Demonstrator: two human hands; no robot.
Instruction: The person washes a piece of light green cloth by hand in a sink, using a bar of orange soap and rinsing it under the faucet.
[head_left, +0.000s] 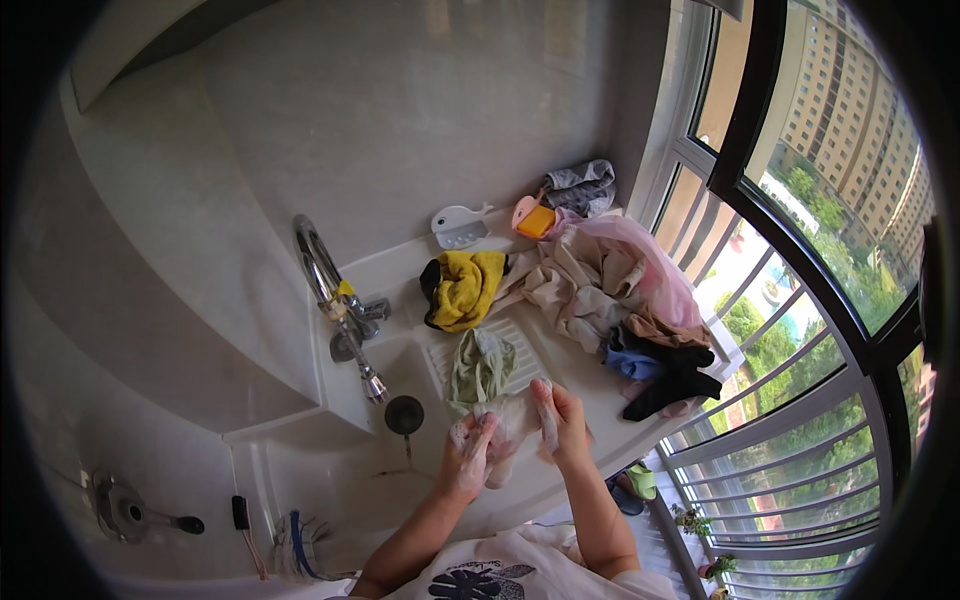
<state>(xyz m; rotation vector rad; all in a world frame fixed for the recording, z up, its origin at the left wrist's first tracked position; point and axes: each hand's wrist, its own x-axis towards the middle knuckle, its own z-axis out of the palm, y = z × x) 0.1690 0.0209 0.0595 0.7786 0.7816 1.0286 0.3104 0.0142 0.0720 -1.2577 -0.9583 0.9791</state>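
Observation:
A soapy white cloth item (511, 424), perhaps a sock, is stretched between my hands over the near edge of the sink's ribbed washboard (529, 360). My left hand (469, 450) grips its left end, with suds on the fingers. Its other end is in my right hand (559, 420), also foamy. A pale green cloth (481, 367) lies crumpled on the washboard just beyond. Behind it sits a yellow and black cloth (466, 289). Beige garments (574, 281), a sheer pink cloth (671, 281) and dark socks (679, 382) are heaped to the right.
A chrome faucet (330, 300) stands left over the white basin with its dark drain (404, 415). Along the back ledge are a whale-shaped soap dish (459, 227), an orange soap bar (536, 222) and a gray cloth (581, 187). A brush (241, 517) lies left; windows are at right.

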